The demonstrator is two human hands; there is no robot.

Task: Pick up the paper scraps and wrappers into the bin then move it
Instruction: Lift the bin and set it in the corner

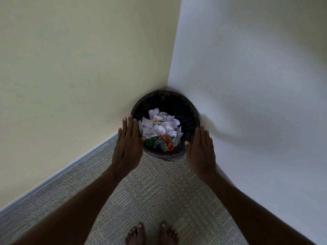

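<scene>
A round black mesh bin [169, 99] stands on the carpet, tucked into the corner where two walls meet. Inside it lie crumpled white paper scraps [159, 124] and, toward the near side, colourful wrappers [161, 143] in green, blue, silver and orange. My left hand [128, 142] is stretched flat at the bin's left side, fingers apart and pointing away from me, its thumb over the rim. At the bin's right side my right hand [201, 151] is held the same way. Neither hand holds anything, and I cannot tell whether they touch the bin.
A pale yellow wall [79, 68] runs on the left with a grey skirting strip [58, 175]. A white wall [256, 85] closes the right side. Grey carpet [155, 191] covers the floor, and my bare feet [152, 234] stand at the bottom edge.
</scene>
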